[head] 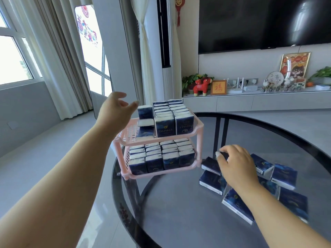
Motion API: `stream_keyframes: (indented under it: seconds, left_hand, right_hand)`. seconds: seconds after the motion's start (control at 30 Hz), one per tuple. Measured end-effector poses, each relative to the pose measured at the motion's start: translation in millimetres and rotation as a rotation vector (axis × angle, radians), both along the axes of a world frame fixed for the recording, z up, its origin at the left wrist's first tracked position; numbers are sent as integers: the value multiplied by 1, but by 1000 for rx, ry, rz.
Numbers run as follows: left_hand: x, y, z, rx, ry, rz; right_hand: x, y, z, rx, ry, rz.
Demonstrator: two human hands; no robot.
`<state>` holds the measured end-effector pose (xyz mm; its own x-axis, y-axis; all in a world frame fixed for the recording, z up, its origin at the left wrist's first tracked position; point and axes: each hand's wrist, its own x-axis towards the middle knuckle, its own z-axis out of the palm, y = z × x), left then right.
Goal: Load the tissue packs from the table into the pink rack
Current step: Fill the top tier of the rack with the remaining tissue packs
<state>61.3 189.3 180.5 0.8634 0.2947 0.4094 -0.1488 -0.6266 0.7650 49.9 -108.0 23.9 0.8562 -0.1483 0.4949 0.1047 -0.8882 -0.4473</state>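
Several loose tissue packs (pixel 213 181) lie lower right on the glass table (pixel 179 212); the right hand (pixel 236 163) pinches one, the left hand (pixel 114 108) hovers spread beside the pink rack (pixel 197 129), whose leaning upper-tier packs could topple if bumped.

A home living room: a large dark television (pixel 263 22) hangs on the wall above a long low media cabinet (pixel 250 102) holding potted plants (pixel 194 80), a red toy animal (pixel 201 85), framed pictures (pixel 294 65) and a router (small ornaments beside it), with curtained windows (pixel 16 58) and a standing air conditioner (pixel 165 51) nearby.
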Motion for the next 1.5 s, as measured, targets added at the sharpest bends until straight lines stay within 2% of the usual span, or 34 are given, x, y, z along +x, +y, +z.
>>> stream_keyframes:
  seconds: [0.1, 0.2, 0.33, 0.53, 0.7, 0.87, 1.13, 1.27, 1.33, 1.43, 1.5]
  left_hand:
    - [-34, -26, -8, -52, -81, -40]
    - [-62, -54, -34, -113, -103, -104]
    - [-81, -87, -93, -104, 104, -238]
    - [-105, -107, -167, -82, 293, -239]
    - [-108, -100, -188, -27, 304, -138]
    - [-103, -94, -194, 3, 316, -84]
    - [-104, -85, -198, -24, 429, -106]
    - [-96, -81, -191, 53, 452, -64]
    - [-91, -81, -185, 117, 518, -122]
    - [-85, -80, -176, 276, 614, -269]
    - [-83, -79, -171, 378, 668, -342]
  right_hand:
    - [0, -14, -7, -35, 174, -67]
    - [-2, -11, -14, -218, 266, -33]
    - [-1, 2, -23, -349, 378, 77]
    - [1, 18, -22, -415, 526, 126]
    - [-26, 29, -20, -481, 511, 207]
    - [-66, 47, -25, -312, 554, 374]
    - [-106, 58, -26, -301, 514, 579]
    - [-116, 55, -22, -251, 491, 690]
    - [-118, 52, -20, -208, 461, 692]
    - [-118, 43, -15, -233, 379, 572]
    - [-117, 36, -12, -271, 430, 492]
